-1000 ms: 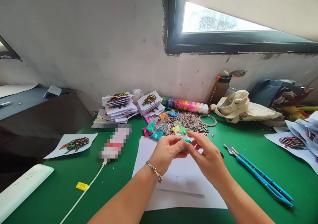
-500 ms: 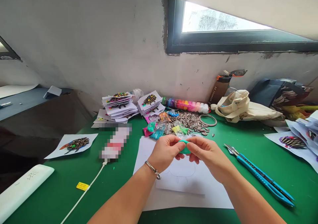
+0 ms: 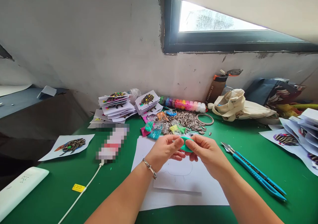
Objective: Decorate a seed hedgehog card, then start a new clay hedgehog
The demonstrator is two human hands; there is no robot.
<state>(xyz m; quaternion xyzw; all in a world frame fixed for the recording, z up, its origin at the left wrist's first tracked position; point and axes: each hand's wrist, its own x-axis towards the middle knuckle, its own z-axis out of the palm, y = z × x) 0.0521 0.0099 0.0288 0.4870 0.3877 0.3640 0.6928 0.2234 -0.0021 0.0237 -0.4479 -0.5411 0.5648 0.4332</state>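
Note:
A flattened piece of green modelling clay (image 3: 185, 147) is pinched between both hands, above the paper. My left hand (image 3: 164, 153) grips its left side with thumb and fingers; a bracelet (image 3: 149, 168) circles that wrist. On the other side, my right hand (image 3: 208, 152) presses the clay between thumb and fingers. Beneath them lies a small sheet with a pencil drawing (image 3: 177, 186), showing a rounded outline and short legs. It rests on larger white paper (image 3: 159, 201). The upper part of the drawing is hidden by my hands.
Behind the hands are clay packets (image 3: 155, 131), sunflower seeds (image 3: 188, 121) and a tape roll (image 3: 205, 119). A blue utility knife (image 3: 258, 174) lies right. Stacked seed pictures (image 3: 115, 110) stand back left, a white power bank (image 3: 22, 192) front left, and a cloth bag (image 3: 236, 108) back right.
The thumbs have shifted on the clay, and more of its face shows, looking wider and rounder. My view has turned slightly, so the table's contents sit a little further left.

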